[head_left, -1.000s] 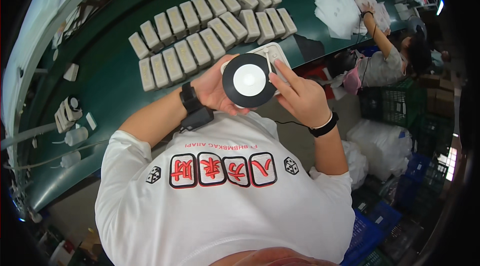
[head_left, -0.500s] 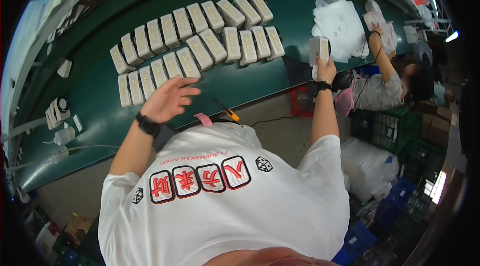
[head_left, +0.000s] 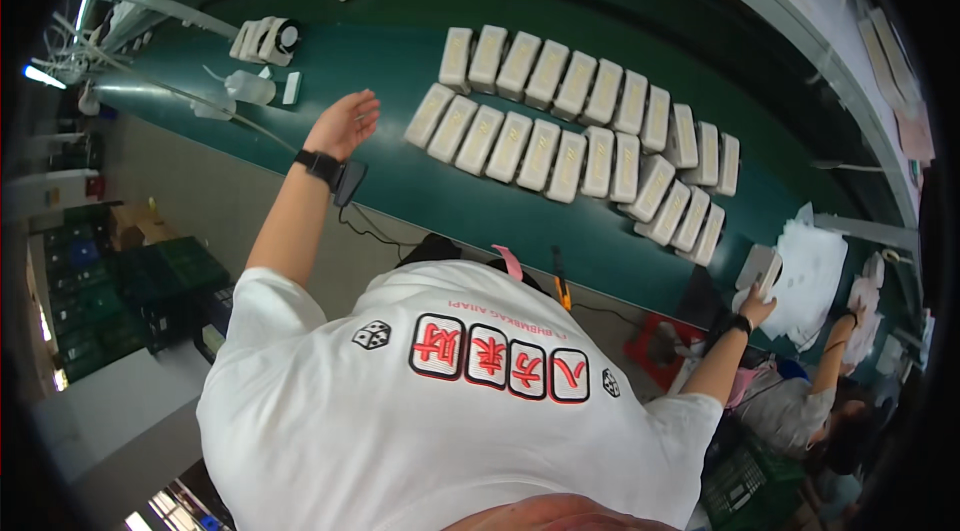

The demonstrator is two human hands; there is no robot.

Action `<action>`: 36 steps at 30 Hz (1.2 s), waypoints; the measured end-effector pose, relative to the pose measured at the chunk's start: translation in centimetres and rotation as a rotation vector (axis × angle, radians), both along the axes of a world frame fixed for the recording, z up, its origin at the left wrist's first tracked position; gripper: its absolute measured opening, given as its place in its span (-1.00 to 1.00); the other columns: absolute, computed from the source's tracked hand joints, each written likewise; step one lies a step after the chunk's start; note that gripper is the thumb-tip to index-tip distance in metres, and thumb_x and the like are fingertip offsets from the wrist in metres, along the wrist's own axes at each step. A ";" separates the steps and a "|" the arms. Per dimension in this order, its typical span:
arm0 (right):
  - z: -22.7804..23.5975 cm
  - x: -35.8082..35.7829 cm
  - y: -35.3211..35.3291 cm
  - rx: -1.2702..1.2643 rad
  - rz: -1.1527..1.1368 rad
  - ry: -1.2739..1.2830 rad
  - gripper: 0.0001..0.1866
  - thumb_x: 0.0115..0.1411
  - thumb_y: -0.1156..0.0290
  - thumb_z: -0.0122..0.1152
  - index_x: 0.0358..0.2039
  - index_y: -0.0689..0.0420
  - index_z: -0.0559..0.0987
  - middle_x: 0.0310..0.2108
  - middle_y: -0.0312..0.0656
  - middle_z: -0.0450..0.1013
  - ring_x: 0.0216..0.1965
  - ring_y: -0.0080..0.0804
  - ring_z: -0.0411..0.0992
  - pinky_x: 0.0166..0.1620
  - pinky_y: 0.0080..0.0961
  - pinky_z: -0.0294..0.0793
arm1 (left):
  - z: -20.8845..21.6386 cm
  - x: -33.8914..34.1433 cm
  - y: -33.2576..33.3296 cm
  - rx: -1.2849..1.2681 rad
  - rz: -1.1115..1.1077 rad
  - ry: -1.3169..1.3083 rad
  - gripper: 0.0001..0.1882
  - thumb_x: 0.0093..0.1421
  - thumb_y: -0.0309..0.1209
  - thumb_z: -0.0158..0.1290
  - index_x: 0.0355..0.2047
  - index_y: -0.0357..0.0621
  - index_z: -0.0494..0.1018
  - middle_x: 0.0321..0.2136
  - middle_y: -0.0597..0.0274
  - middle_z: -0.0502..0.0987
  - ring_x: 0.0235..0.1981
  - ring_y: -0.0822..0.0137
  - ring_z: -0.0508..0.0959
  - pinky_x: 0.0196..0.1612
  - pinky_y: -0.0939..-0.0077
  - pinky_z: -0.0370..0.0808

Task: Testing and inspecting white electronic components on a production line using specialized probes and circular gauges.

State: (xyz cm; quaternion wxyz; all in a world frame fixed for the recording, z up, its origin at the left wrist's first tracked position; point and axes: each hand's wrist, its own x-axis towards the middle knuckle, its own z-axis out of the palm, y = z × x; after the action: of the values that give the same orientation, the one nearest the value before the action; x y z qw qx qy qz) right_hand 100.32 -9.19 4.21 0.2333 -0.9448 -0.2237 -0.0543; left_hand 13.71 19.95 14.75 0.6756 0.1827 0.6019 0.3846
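Observation:
My right hand (head_left: 758, 305) is closed on a pale rounded case (head_left: 758, 267) at the right end of the green table, beside a stack of white plastic bags (head_left: 812, 266). Held out over the table at the left, my left hand (head_left: 345, 125) has its fingers stretched and nothing in it. To its right, many more of these pale cases (head_left: 540, 153) stand close together in two slanting rows, gold markings facing up. Their undersides are hidden.
Left on the green table (head_left: 330, 56) are a clear squeeze bottle (head_left: 250, 87), a small white box (head_left: 291, 88) and several pale units with a black round part (head_left: 268, 39). An orange-handled tool (head_left: 563, 289) lies at the near edge. A co-worker (head_left: 800, 401) sits at the right.
The head view has swung left, so the rows appear further right. My left hand has moved away from the cases toward the left. My right hand still holds its case near the bags.

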 end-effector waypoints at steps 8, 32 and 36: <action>5.7 -16.6 -8.0 -0.231 0.241 0.309 -0.45 0.14 0.27 0.33 0.07 0.31 0.45 0.03 0.09 0.45 0.08 -0.07 0.42 0.15 -0.30 0.34 | -6.5 -9.3 19.8 0.098 -0.152 0.750 0.01 -0.16 0.15 0.39 0.10 -0.30 0.24 -0.01 0.00 0.43 0.02 0.09 0.47 0.08 0.22 0.45; -3.7 -55.5 -14.5 0.024 -0.224 0.775 -0.68 0.19 0.57 0.12 -0.02 0.11 0.57 -0.13 -0.25 0.56 -0.11 -0.44 0.50 -0.04 -0.49 0.46 | -16.4 -10.4 42.0 0.204 0.199 0.986 0.31 -0.39 0.07 0.48 0.23 -0.41 0.02 0.08 -0.26 0.35 0.09 -0.08 0.41 0.17 0.17 0.38; -9.5 -52.9 -8.5 0.445 -0.222 0.734 -0.58 0.17 0.64 0.09 0.07 0.10 0.53 -0.08 -0.24 0.54 -0.12 -0.46 0.49 -0.12 -0.49 0.48 | -12.4 -11.4 36.1 0.704 -0.002 0.541 0.23 -0.22 -0.28 0.47 0.32 -0.31 -0.10 0.12 -0.26 0.31 0.11 -0.02 0.40 0.16 0.19 0.37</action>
State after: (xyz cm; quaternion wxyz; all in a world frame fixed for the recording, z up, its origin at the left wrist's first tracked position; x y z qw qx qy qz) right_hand 47.38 -17.70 -5.24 0.4876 -0.8466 -0.0062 0.2135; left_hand 2.29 56.06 2.33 0.3908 0.4963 0.5893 0.5037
